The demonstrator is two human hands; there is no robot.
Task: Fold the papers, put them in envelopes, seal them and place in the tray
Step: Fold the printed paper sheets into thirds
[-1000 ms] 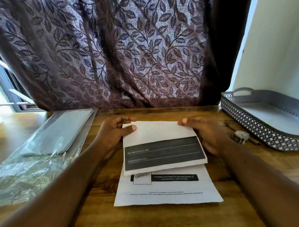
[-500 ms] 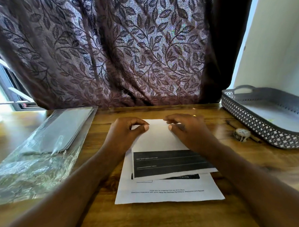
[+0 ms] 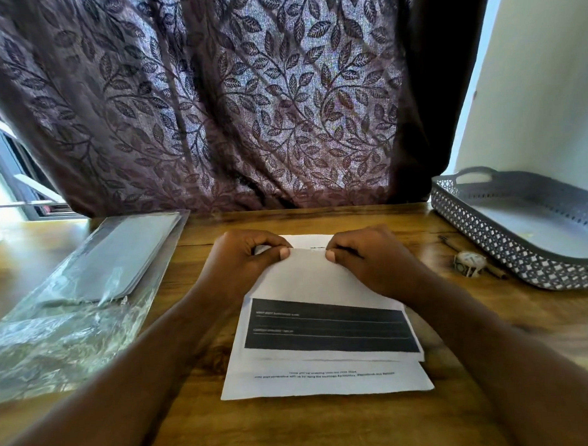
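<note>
Hands slid closer: left hand (image 3: 240, 264) and right hand (image 3: 371, 258) pinch the black-banded folded paper (image 3: 319, 282) at its far edge; wooden table (image 3: 294, 425), leafy curtain (image 3: 213, 108).

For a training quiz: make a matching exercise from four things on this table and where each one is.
1 paper
2 tray
3 plastic bag
4 small roll

A next to the tray's near wall
B at the far right of the table
C left of the paper
D pinched by left hand and right hand

Pairs: 1-D, 2-B, 3-C, 4-A
</note>
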